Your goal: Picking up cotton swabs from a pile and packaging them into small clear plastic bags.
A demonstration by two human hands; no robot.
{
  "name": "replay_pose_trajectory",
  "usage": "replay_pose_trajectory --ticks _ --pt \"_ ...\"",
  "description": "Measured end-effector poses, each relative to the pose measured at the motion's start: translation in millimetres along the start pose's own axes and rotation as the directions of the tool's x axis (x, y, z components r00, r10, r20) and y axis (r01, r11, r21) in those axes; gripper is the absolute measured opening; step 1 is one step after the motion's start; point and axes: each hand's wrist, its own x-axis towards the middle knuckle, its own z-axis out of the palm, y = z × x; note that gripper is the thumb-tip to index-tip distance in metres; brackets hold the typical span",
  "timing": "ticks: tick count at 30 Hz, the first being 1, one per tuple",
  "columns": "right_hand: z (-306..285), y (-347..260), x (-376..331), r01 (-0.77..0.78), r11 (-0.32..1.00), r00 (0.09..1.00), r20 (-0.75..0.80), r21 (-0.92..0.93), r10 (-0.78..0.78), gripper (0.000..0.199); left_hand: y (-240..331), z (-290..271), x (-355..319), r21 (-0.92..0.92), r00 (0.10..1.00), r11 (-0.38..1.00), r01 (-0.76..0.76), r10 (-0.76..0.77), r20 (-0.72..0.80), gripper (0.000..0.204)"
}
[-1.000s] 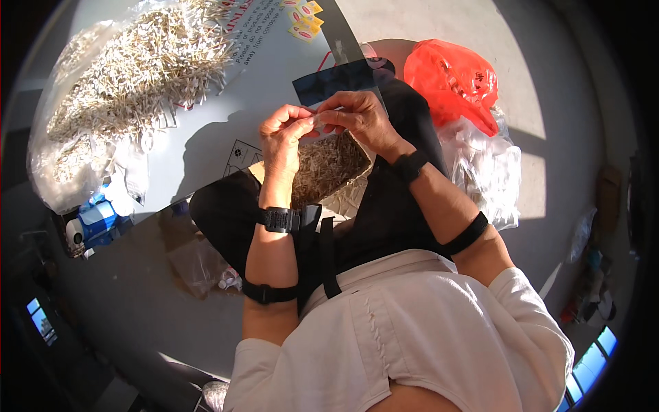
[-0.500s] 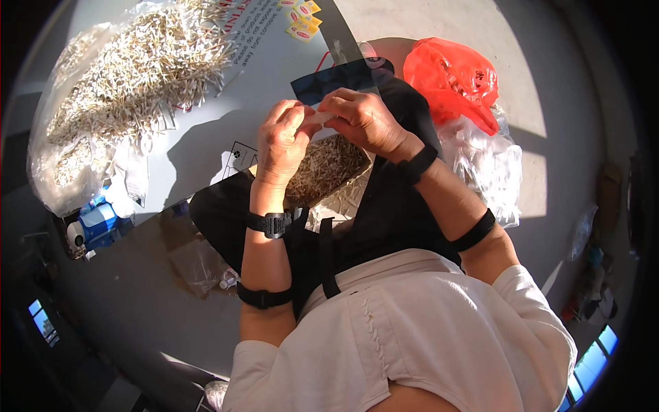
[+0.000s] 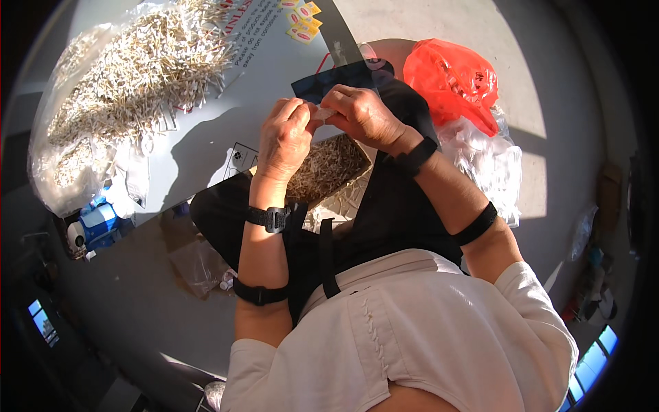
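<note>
My left hand (image 3: 285, 136) and my right hand (image 3: 365, 118) meet above my lap, fingertips pinched together. Between them is a small, whitish, see-through piece (image 3: 322, 115) that looks like thin plastic; the fingers partly cover it. Just below, a small open box (image 3: 368, 162) rests on my lap, filled with short, thin brownish-white strips (image 3: 326, 170). Neither hand touches these strips. More pale strips (image 3: 340, 204) lie beneath the box's near side.
A grey printed table (image 3: 264, 86) carries a heap of pale strips (image 3: 144, 65) in a clear bag (image 3: 42, 154). Yellow packets (image 3: 302, 24) lie at its far edge. To the right are a red plastic bag (image 3: 449, 82) and clear plastic bags (image 3: 484, 175); a blue-and-white container (image 3: 99, 225) is at left.
Both hands have shifted slightly and stay close together. Less of the whitish piece shows between the fingertips. The box has not visibly moved.
</note>
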Motion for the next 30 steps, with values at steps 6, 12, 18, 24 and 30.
replay_pose_trajectory --ticks 6,12,18,24,30 --pt "-1 -3 1 -0.009 1.000 1.000 0.005 0.004 0.009 0.021 -1 0 0 0.043 0.997 0.998 -0.055 0.053 0.060 0.022" --pt "0 -4 3 0.077 0.997 0.997 0.005 0.010 -0.077 0.016 -3 2 -6 0.079 0.996 0.995 -0.062 0.056 0.067 0.022" --pt "-6 -11 0 -0.005 0.997 0.999 -0.050 0.076 0.009 0.019 2 -7 -12 -0.252 0.978 0.946 0.206 -0.210 0.009 0.060" --pt "-17 -36 -3 -0.216 0.923 0.972 -0.023 0.319 0.235 0.023 9 -26 -22 -0.385 0.971 0.897 0.216 -0.240 -0.014 0.044" --pt "-18 -49 -4 -0.339 0.640 0.921 0.104 0.690 0.376 0.019 23 -42 -25 -0.477 0.927 0.797 0.372 -0.349 0.139 0.029"
